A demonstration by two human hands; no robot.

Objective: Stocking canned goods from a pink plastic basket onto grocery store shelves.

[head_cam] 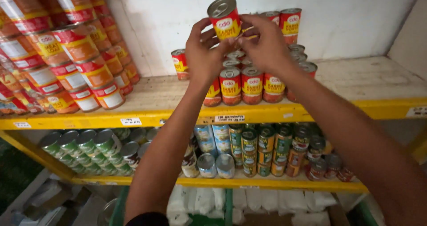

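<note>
Grip of left hand [202,52], right hand [266,46], red can [224,18]

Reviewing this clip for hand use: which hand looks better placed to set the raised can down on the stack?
Probably the right hand. It sits directly over the stacked red cans, fingers on the raised can's lower edge. The left hand grips the can's side, slightly off the stack. Both hold it, so the margin is small.

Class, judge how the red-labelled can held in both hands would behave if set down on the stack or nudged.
The red-labelled can looks like rigid metal, so it probably won't dent in the left hand or right hand. Being round, it would likely roll if laid sideways. Upright on the stacked cans, it might tip.
</note>
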